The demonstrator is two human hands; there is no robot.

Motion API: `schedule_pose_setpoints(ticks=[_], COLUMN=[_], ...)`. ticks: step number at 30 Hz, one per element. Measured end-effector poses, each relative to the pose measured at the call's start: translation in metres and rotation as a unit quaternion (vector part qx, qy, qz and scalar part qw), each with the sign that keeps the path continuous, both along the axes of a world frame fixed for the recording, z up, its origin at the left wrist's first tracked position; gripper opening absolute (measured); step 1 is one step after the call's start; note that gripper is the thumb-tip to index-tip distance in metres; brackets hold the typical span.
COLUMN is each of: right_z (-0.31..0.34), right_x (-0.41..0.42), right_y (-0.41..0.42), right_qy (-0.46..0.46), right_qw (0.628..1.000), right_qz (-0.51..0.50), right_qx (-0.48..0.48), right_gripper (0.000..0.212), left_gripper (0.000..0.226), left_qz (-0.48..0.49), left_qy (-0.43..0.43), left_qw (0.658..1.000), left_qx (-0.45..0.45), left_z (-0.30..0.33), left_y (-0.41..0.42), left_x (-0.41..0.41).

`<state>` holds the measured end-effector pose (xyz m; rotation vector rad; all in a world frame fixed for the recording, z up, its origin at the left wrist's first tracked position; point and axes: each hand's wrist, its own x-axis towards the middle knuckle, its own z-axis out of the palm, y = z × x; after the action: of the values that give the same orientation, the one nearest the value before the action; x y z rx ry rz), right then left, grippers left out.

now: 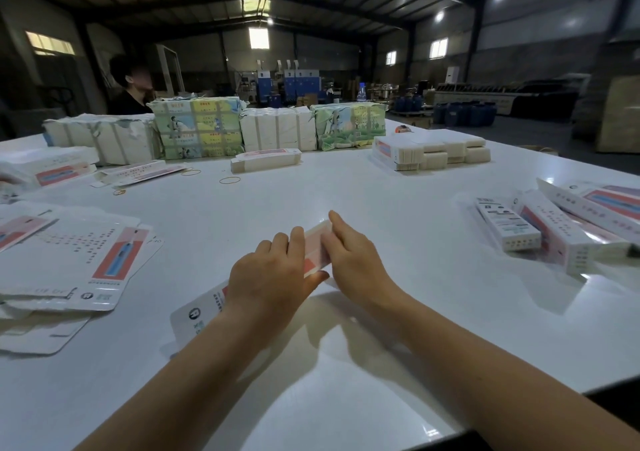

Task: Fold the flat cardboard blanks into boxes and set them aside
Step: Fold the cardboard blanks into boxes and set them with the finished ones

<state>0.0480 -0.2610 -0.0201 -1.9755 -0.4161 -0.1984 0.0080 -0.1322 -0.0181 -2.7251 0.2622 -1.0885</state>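
Though gripped by left hand (268, 270) and right hand (353, 260), cardboard blank (197, 310) mostly hidden beneath.

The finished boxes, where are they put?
In the head view, the finished boxes lie in a loose pile on the white table, at the person's right, beyond the right hand.
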Motion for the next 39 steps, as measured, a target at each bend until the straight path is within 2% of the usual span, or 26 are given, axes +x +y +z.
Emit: schedule_pose_setpoints(ticks=[4, 6, 8, 10, 13, 16, 19, 21, 23, 26, 29, 31, 34, 36, 38, 39], right_z=[-0.004, -0.001, 0.001, 0.0, -0.006, -0.01, -0.002, 0.017, 0.042, 0.074, 0.083, 0.074, 0.049, 0.035, 0.028, 0.029], right_x=[0.003, -0.001, -0.003, 0.0, 0.006, 0.01, 0.02, 0.033, 0.049, 0.069, 0.071, 0.067, 0.057, 0.05, 0.048, 0.048], right_y=[-0.001, -0.002, -0.004, -0.008, -0.014, -0.013, -0.018, -0.038, -0.073, -0.15, -0.235, -0.284, -0.332, -0.346, -0.347, -0.343], right_qy=[0.067, 0.059, -0.054, -0.151, -0.196, -0.236, -0.146, -0.13, -0.152, -0.188, -0.183, -0.135, 0.019, 0.127, 0.18, 0.177], right_qw=[0.993, 0.992, 0.991, 0.96, 0.925, 0.904, 0.939, 0.959, 0.959, 0.912, 0.827, 0.77, 0.722, 0.713, 0.704, 0.704], right_qz=[0.079, 0.103, 0.1, 0.12, 0.147, 0.101, 0.024, -0.05, -0.133, -0.284, -0.448, -0.525, -0.546, -0.519, -0.505, -0.512], right_qx=[0.055, 0.045, -0.07, -0.203, -0.289, -0.343, -0.312, -0.246, -0.201, -0.228, -0.285, -0.336, -0.424, -0.454, -0.465, -0.459], right_gripper=[0.057, 0.067, 0.082, 0.09, 0.09, 0.087, 0.079, 0.072, 0.061, 0.046, 0.038, 0.033, 0.036, 0.043, 0.056, 0.057], left_gripper=[0.067, 0.07, 0.075, 0.073, 0.073, 0.08, 0.078, 0.058, 0.031, 0.035, 0.007, 0.006, 0.015, 0.011, 0.007, 0.009], left_qz=[0.004, -0.001, -0.005, -0.013, -0.059, -0.084, -0.069, -0.1, -0.12, -0.101, -0.116, -0.12, -0.135, -0.121, -0.109, -0.105], left_qy=[0.014, 0.031, 0.059, 0.078, 0.096, 0.096, 0.052, 0.053, 0.095, 0.196, 0.201, 0.212, 0.219, 0.215, 0.211, 0.216], left_qw=[1.0, 0.999, 0.998, 0.997, 0.994, 0.991, 0.995, 0.993, 0.987, 0.971, 0.963, 0.959, 0.957, 0.96, 0.961, 0.96], left_qx=[0.008, 0.011, 0.02, 0.013, -0.008, 0.044, 0.044, 0.018, -0.039, -0.088, -0.138, -0.144, -0.134, -0.133, -0.141, -0.146], left_z=[0.002, 0.003, 0.003, 0.001, 0.002, 0.004, 0.003, -0.005, -0.012, -0.024, -0.03, -0.031, -0.029, -0.028, -0.026, -0.026], left_y=[0.007, 0.012, 0.016, 0.019, 0.024, 0.031, 0.029, 0.026, 0.023, 0.027, 0.029, 0.028, 0.029, 0.028, 0.024, 0.023], left_x=[0.001, 0.001, 0.0, 0.0, -0.001, -0.004, -0.005, -0.002, -0.002, 0.006, 0.014, 0.018, 0.024, 0.023, 0.019, 0.017])
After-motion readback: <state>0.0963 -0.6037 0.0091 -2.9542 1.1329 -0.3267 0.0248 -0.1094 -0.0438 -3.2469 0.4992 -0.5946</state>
